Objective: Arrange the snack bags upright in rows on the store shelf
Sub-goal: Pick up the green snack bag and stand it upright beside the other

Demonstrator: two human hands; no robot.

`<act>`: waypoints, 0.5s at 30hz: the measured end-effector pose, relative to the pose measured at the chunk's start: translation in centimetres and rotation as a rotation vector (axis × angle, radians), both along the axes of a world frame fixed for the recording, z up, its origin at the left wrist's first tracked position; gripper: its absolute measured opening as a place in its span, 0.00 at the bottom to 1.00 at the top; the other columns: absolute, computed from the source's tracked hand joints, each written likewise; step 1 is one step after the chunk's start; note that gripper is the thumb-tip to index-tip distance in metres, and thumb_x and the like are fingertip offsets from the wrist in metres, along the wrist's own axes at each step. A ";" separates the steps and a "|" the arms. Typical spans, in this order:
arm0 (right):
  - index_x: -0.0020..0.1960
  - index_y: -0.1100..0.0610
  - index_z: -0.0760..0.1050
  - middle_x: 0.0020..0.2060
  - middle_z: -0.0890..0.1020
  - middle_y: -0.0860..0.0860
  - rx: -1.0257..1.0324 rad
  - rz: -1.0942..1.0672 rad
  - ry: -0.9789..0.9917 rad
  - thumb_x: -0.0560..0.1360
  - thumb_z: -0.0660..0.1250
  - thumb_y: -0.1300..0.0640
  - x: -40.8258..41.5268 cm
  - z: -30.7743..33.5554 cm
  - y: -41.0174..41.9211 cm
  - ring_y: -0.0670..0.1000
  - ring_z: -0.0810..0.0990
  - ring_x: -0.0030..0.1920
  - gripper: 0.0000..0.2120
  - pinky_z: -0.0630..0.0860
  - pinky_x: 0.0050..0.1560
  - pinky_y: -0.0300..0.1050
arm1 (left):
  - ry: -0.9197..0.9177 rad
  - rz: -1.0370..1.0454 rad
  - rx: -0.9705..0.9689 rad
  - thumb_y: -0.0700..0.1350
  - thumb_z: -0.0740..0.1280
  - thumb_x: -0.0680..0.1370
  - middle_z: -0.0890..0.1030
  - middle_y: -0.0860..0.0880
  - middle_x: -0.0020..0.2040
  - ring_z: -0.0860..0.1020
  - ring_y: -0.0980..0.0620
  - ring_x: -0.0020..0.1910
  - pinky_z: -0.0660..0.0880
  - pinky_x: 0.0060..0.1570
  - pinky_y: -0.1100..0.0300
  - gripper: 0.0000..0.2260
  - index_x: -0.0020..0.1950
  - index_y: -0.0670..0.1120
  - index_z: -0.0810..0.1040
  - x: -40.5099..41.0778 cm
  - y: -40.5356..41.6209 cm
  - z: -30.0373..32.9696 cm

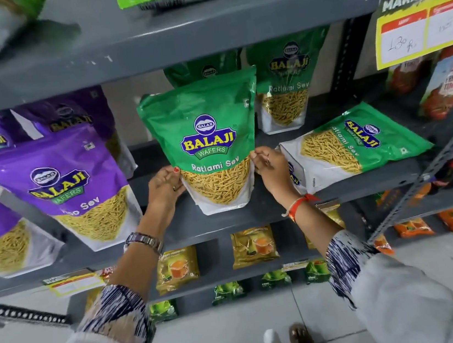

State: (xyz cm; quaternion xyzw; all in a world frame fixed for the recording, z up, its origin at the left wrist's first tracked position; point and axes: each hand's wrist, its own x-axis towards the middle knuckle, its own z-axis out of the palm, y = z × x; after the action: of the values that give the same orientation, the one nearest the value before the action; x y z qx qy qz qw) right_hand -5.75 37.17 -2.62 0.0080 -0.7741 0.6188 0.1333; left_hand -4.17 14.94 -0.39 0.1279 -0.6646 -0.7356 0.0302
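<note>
A green Ratlami Sev bag (210, 141) stands upright at the middle of the grey shelf (253, 211). My left hand (164, 186) grips its left edge and my right hand (269, 165) pinches its right edge. Behind it stand two more green bags, one mostly hidden (203, 69) and one at the back right (284, 86). Another green bag (351, 144) lies flat on its side just right of my right hand. Purple sev bags (66, 186) stand in rows on the left part of the shelf.
A shelf above (201, 30) holds green-and-white packs. A yellow price tag (424, 21) hangs at the upper right, with tomato packs (450, 84) beyond a slanted upright. Lower shelves carry yellow tea packs (254, 247), orange packs and small green packs. My feet show on the tiled floor.
</note>
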 end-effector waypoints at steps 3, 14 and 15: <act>0.52 0.66 0.76 0.45 0.80 0.53 -0.013 0.015 0.010 0.77 0.62 0.61 0.4 0.0 0.1 0.47 0.80 0.45 0.10 0.72 0.42 0.29 | 0.046 0.073 -0.017 0.38 0.59 0.78 0.84 0.55 0.35 0.81 0.57 0.36 0.79 0.45 0.59 0.09 0.41 0.48 0.75 0.3 0.5 -0.6; 0.47 0.58 0.74 0.32 0.76 0.52 -0.586 -0.708 0.100 0.72 0.68 0.58 5.2 0.0 8.4 0.46 0.74 0.28 0.06 0.72 0.31 0.43 | 0.626 0.193 -0.361 0.45 0.64 0.75 0.75 0.59 0.34 0.72 0.64 0.32 0.69 0.33 0.66 0.07 0.40 0.56 0.70 3.8 12.9 1.7; 0.47 0.58 0.72 0.33 0.75 0.48 -0.589 -0.795 0.066 0.72 0.69 0.59 5.1 -0.3 9.2 0.42 0.73 0.30 0.07 0.72 0.34 0.40 | 0.608 0.098 -0.440 0.47 0.64 0.75 0.75 0.59 0.34 0.72 0.63 0.32 0.68 0.34 0.65 0.06 0.40 0.56 0.70 3.3 14.4 1.7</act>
State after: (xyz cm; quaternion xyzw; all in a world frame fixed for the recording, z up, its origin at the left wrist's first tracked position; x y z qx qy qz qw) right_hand -0.69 46.37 -2.88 -0.3063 -0.5047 0.7119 0.3803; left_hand -0.90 29.35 1.30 -0.0739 -0.7604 -0.5774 0.2881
